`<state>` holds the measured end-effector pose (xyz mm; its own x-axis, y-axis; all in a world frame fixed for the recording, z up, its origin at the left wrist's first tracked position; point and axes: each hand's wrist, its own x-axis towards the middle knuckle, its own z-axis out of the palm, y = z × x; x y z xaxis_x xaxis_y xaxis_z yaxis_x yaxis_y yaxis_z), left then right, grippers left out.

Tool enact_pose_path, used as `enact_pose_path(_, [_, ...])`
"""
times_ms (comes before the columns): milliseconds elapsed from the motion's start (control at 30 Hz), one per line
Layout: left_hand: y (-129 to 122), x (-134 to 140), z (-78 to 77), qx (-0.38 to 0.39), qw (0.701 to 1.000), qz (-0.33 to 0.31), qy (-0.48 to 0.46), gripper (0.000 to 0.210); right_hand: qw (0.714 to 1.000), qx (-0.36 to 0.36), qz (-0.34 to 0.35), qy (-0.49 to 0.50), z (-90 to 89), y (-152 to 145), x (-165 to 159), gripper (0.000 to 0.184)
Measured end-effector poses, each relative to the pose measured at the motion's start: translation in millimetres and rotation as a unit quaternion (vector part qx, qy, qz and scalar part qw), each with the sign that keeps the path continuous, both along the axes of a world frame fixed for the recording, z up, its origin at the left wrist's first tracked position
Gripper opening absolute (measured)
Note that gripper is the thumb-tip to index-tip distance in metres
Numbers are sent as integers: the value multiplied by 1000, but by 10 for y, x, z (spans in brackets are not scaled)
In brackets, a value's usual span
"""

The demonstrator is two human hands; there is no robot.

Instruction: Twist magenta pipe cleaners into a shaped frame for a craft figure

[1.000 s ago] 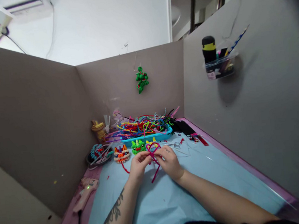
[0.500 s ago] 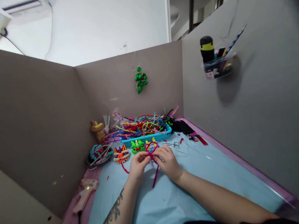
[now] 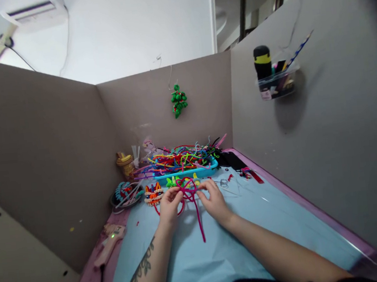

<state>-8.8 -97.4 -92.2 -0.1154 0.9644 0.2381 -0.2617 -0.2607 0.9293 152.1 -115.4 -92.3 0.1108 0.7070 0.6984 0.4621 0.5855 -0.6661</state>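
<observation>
Between my hands, above the blue table cover, is a magenta pipe cleaner (image 3: pixel 199 220) bent into several loops, with one long end hanging straight down. My left hand (image 3: pixel 170 205) pinches the loops at their left side. My right hand (image 3: pixel 214 201) has thumb and forefinger closed on the right edge of the loops. Just behind my hands sit an orange and cream pipe-cleaner figure (image 3: pixel 153 194) and a green one (image 3: pixel 172 181). A yellow-tipped piece beyond the loops is partly hidden. A red pipe cleaner curves below my left hand, partly covered by it.
A blue tray (image 3: pixel 188 173) heaped with coloured pipe cleaners stands at the back. Scissors (image 3: pixel 224 182) lie to the right. At left are a dark bowl (image 3: pixel 127 202) and a pink glue gun (image 3: pixel 110 245) with a lit green light. Grey panels enclose three sides.
My hands have moved slightly apart, and the magenta loops are spread wider between them. The hanging end has swung from slanting left to nearly straight down.
</observation>
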Motion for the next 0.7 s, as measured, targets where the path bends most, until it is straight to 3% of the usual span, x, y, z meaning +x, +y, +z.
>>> enact_pose_path(200, [43,-19,-31,-18,998,-2,-55,37,983,-163,75,37,-167,77,-114,16])
enact_pose_path(300, [42,2,-44,-30,997,-20,-62,36,974,-177,94,110,-194,95,-195,17])
enact_pose_path(433, [35,-2,-27,1,999,15,-35,33,959,-177,120,186,-157,65,-215,19])
enact_pose_path(567, [-2,-16,28,48,997,52,15,26,954,-204,154,156,-117,-18,-215,20])
enact_pose_path(700, [-57,-11,47,94,989,72,91,18,939,-221,248,86,-67,-122,-260,13])
